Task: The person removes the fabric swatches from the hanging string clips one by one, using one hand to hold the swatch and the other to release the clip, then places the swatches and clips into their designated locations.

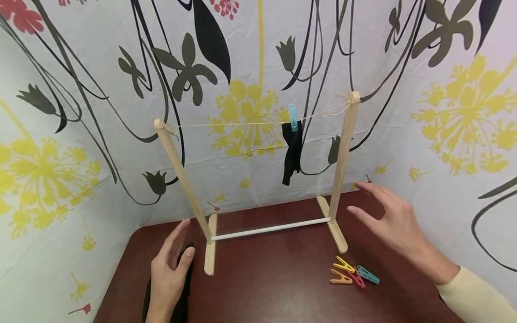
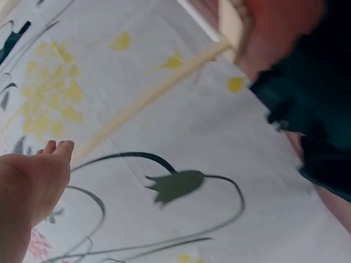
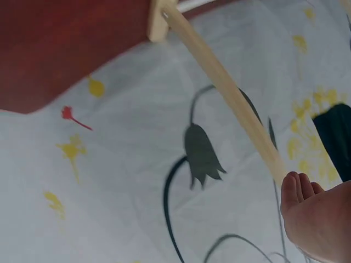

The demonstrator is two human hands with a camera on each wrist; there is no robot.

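A narrow black cloth hangs from a thin string, held there by a light blue clothespin. The string runs between the two posts of a wooden rack. My left hand is left of the rack, fingers extended and thumb apart, holding nothing. Below it lies more black cloth, partly hidden by the hand. My right hand hovers right of the rack's right post, fingers spread from the thumb and nothing between them.
On the dark red table, several clothespins lie in a cluster at the right front: yellow, orange, red and blue. A white rod joins the rack's feet. Flower-patterned fabric stands behind the table.
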